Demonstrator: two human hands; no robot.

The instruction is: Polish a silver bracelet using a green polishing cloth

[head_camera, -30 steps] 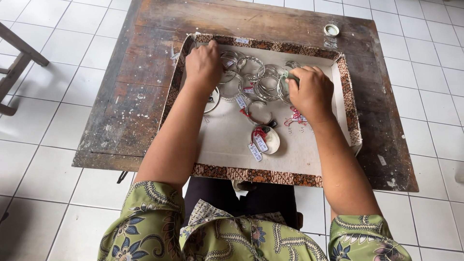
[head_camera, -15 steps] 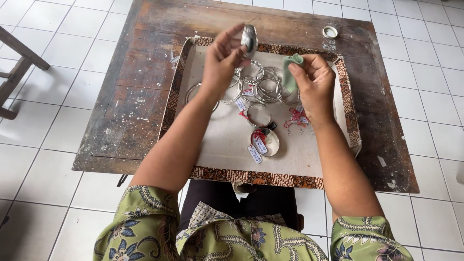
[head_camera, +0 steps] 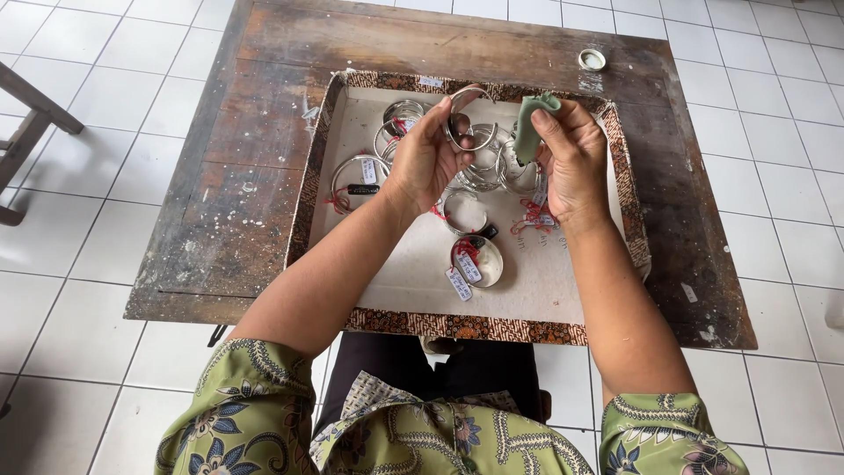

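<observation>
My left hand point(head_camera: 428, 157) is raised above the tray and holds a silver bangle point(head_camera: 461, 113) by its rim. My right hand point(head_camera: 570, 160) is lifted beside it and pinches a small folded green cloth point(head_camera: 528, 123) close to the bangle. Below both hands lies a shallow tray point(head_camera: 545, 290) with a cream lining and a brown patterned border. Several more silver bangles point(head_camera: 475, 255) with red strings and small paper tags lie in it, some hidden behind my hands.
The tray rests on a worn dark wooden table point(head_camera: 220, 193) standing on a white tiled floor point(head_camera: 79, 220). A small round metal lid point(head_camera: 592, 60) sits near the table's far right edge. Part of a wooden stool point(head_camera: 26, 132) shows at the left.
Both hands lifted off the bangles in the tray. My left hand picked up a silver bangle, my right hand took up the green cloth, and they drew together above the tray.
</observation>
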